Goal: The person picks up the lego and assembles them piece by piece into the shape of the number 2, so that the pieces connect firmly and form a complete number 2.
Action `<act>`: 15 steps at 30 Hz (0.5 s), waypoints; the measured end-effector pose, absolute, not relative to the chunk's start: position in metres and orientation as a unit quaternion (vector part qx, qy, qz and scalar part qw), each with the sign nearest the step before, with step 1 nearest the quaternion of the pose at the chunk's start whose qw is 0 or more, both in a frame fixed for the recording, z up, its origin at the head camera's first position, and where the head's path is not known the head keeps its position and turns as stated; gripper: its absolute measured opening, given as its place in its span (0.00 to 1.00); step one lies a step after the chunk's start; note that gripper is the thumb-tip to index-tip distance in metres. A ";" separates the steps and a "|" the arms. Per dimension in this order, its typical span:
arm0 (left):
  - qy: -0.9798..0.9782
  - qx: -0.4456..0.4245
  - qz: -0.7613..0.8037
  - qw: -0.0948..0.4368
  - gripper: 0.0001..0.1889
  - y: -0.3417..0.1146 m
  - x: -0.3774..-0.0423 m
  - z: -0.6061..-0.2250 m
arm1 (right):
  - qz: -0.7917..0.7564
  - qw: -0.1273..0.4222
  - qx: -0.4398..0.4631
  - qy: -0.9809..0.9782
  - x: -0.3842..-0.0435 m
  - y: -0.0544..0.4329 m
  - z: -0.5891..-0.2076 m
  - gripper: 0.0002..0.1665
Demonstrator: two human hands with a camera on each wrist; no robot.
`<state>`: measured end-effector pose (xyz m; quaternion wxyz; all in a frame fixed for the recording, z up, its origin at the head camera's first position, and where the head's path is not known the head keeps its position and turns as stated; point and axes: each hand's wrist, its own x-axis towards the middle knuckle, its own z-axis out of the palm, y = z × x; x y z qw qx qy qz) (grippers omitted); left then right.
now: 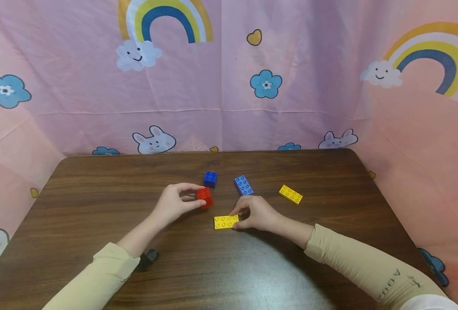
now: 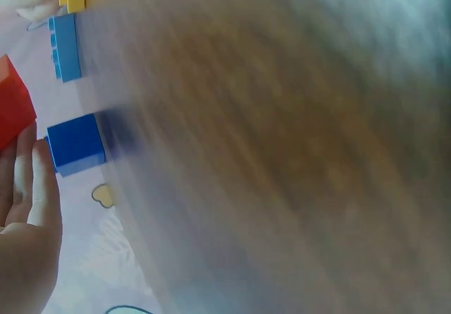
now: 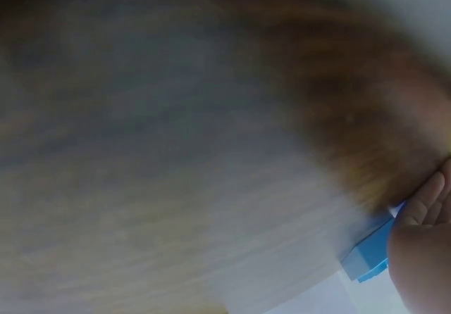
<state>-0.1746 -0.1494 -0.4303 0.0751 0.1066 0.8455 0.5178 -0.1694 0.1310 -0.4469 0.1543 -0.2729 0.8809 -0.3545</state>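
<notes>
A red building brick [image 1: 204,197] is pinched between the thumb and fingers of my left hand [image 1: 173,202]. My right hand [image 1: 259,214] pinches the right end of a flat yellow building brick [image 1: 224,222], near the middle of the table. Just behind the red brick stands a small dark blue brick [image 1: 210,179], which the left wrist view also shows beside the left fingers. A longer light blue brick [image 1: 243,185] lies just beyond the right hand. In the right wrist view the yellow brick is out of sight.
Another flat yellow brick [image 1: 290,194] lies to the right on the brown wooden table [image 1: 97,193]. A small dark object [image 1: 148,259] shows beside the left sleeve. Pink patterned cloth [image 1: 229,86] hangs behind the table and at both sides.
</notes>
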 end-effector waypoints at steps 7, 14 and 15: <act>0.843 0.128 0.515 0.086 0.19 -0.144 -0.170 -0.433 | -0.357 0.149 -0.283 0.877 -0.170 0.132 -0.446 0.14; 0.845 0.137 0.507 0.103 0.19 -0.139 -0.165 -0.436 | -0.359 0.155 -0.280 0.877 -0.169 0.132 -0.445 0.14; 0.845 0.141 0.506 0.105 0.19 -0.138 -0.164 -0.436 | -0.359 0.155 -0.281 0.876 -0.169 0.132 -0.445 0.14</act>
